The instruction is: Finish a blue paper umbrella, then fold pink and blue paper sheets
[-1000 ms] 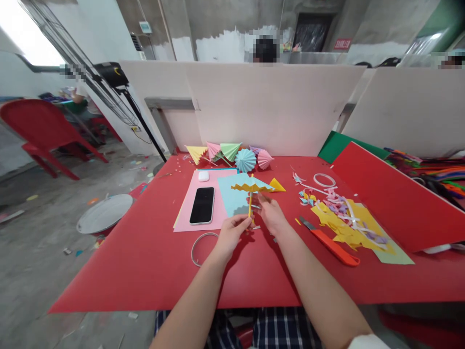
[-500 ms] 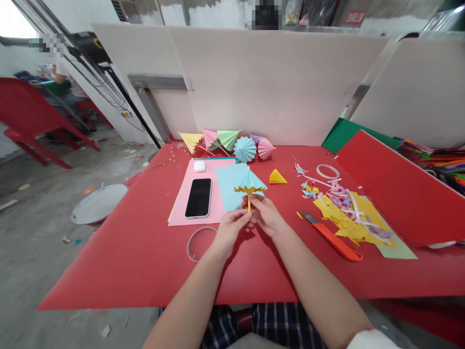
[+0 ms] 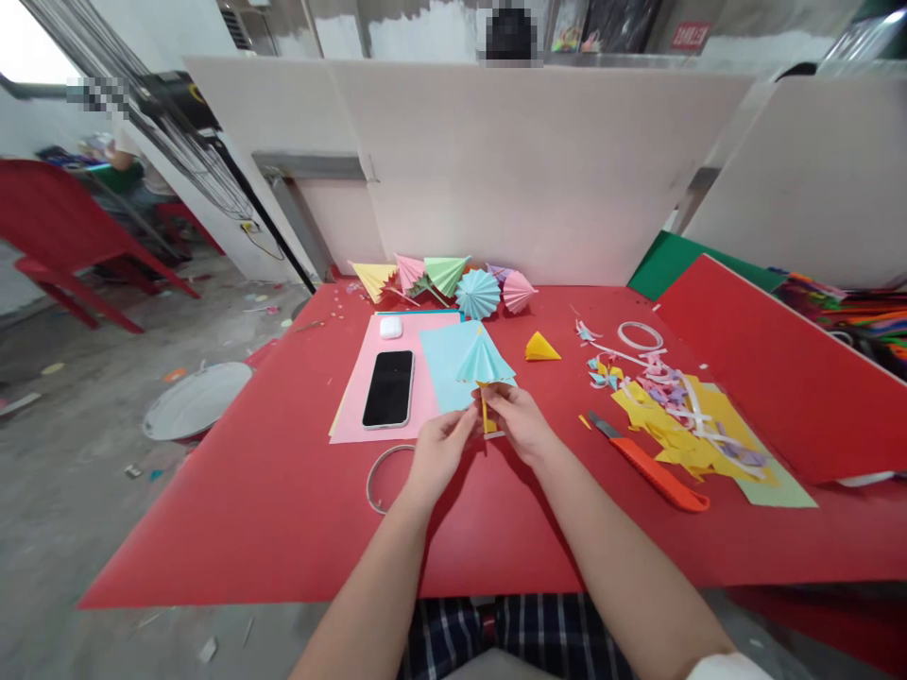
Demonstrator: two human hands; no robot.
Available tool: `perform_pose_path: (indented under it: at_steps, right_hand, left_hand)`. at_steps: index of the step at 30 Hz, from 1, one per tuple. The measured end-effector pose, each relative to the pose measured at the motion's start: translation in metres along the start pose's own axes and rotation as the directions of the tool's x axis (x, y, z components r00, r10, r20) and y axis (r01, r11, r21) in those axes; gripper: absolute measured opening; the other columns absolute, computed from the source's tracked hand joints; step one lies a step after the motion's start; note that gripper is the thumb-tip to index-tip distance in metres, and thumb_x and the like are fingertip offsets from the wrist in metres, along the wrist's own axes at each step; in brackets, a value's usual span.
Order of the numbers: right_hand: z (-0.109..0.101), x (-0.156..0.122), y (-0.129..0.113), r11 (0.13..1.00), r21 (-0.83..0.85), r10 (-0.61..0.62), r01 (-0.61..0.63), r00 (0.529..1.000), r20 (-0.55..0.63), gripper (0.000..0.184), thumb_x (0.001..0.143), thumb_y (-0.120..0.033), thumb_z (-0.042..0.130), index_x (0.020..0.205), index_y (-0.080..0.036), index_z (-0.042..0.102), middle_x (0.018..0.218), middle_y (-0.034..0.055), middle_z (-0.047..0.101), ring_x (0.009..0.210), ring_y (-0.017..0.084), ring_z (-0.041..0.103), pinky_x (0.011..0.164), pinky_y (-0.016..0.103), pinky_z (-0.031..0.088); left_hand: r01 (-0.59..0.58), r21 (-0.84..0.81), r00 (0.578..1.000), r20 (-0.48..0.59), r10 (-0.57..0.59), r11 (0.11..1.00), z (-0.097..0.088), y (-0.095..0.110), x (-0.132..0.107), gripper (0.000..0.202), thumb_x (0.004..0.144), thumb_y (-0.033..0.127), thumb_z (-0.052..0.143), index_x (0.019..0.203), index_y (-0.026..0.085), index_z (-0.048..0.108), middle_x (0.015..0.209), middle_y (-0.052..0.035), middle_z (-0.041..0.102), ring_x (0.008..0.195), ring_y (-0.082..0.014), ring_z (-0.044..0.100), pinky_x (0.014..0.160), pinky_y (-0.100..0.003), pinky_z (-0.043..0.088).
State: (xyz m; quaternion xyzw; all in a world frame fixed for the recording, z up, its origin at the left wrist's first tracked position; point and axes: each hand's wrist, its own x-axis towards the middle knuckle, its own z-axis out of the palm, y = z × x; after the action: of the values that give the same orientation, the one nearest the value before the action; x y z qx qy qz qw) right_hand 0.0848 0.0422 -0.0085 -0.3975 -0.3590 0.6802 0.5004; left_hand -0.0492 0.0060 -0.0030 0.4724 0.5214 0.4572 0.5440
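A small paper umbrella (image 3: 484, 359), with a light blue pleated canopy and a thin yellow stick (image 3: 485, 406), is held upright between my hands above the table. My right hand (image 3: 522, 422) pinches the stick just under the canopy. Closed beside it, my left hand (image 3: 443, 449) has its fingertips at the lower stick, from the other side. Low by the stick shows a small yellow piece with a pale edge (image 3: 494, 435), partly hidden by fingers. Behind the umbrella lies light blue paper (image 3: 439, 354). A folded yellow paper wedge (image 3: 542, 347) rests to the right.
Finished paper umbrellas (image 3: 446, 274) line the back of the red table (image 3: 283, 529). A phone (image 3: 388, 388) and white case (image 3: 390, 327) lie on pink paper (image 3: 347, 425). Near my left wrist is a tape ring (image 3: 370, 482). An orange utility knife (image 3: 658, 472) and paper scraps (image 3: 662, 420) lie right.
The umbrella has tilted, so its blue canopy shows more and the yellow jagged rim beneath is hidden. My left hand has shifted slightly left, and a small yellow piece now shows below.
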Motion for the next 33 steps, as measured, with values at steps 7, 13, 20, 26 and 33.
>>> perform_pose_path:
  at_steps: [7, 13, 20, 26, 33]
  right_hand:
    - [0.002, -0.008, -0.003, 0.949, -0.312, -0.012, 0.048, 0.993, 0.117, 0.023, 0.075, -0.041, 0.059, 0.074, -0.018, 0.059, 0.058, -0.0033, 0.057, 0.046, 0.009, 0.053, 0.048, 0.024, 0.042]
    - [0.010, -0.014, 0.003, 0.894, -0.445, 0.024, 0.056, 0.985, 0.172, 0.019, 0.078, -0.037, 0.055, 0.074, -0.018, 0.055, 0.061, -0.0041, 0.055, 0.043, 0.007, 0.049, 0.042, 0.021, 0.039]
    - [0.015, -0.016, 0.007, 0.886, -0.461, 0.068, 0.044, 0.972, 0.223, 0.025, 0.078, -0.042, 0.054, 0.085, -0.018, 0.059, 0.066, -0.0030, 0.054, 0.049, 0.008, 0.052, 0.051, 0.024, 0.045]
    - [0.011, -0.015, 0.008, 0.864, -0.501, 0.063, 0.043, 0.979, 0.192, 0.029, 0.075, -0.039, 0.060, 0.094, -0.018, 0.064, 0.067, -0.0013, 0.060, 0.054, 0.009, 0.054, 0.052, 0.023, 0.044]
    - [0.005, -0.008, 0.014, 0.907, -0.422, 0.062, 0.005, 0.988, 0.144, 0.019, 0.069, -0.035, 0.064, 0.076, -0.017, 0.064, 0.057, -0.0026, 0.057, 0.051, 0.010, 0.053, 0.051, 0.025, 0.046]
  left_hand:
    - [-0.218, -0.115, 0.919, -0.359, 0.164, 0.969, -0.035, 0.028, 0.025, 0.038, 0.077, 0.050, 0.057, 0.100, 0.020, 0.065, 0.098, -0.0065, 0.067, 0.095, -0.0194, 0.060, 0.081, -0.030, 0.046]
    - [-0.055, -0.231, 0.997, -0.068, 0.041, 0.971, -0.018, 0.028, 0.037, 0.049, 0.074, 0.054, 0.060, 0.105, 0.015, 0.062, 0.105, -0.0107, 0.064, 0.091, -0.0221, 0.061, 0.074, -0.030, 0.047]
    - [-0.005, -0.376, 0.996, -0.086, -0.030, 0.927, -0.016, 0.023, 0.029, 0.036, 0.070, 0.043, 0.065, 0.088, 0.012, 0.063, 0.087, -0.0096, 0.067, 0.071, -0.0181, 0.062, 0.059, -0.025, 0.047]
    - [-0.080, -0.454, 0.973, -0.228, -0.029, 0.888, -0.026, 0.022, 0.030, 0.029, 0.070, 0.041, 0.065, 0.079, 0.013, 0.059, 0.079, -0.0066, 0.067, 0.069, -0.0171, 0.062, 0.066, -0.033, 0.051]
    - [-0.209, -0.315, 0.952, -0.280, 0.120, 0.926, -0.032, 0.018, 0.041, 0.035, 0.077, 0.046, 0.058, 0.098, 0.018, 0.058, 0.095, -0.0072, 0.065, 0.085, -0.0182, 0.061, 0.074, -0.031, 0.048]
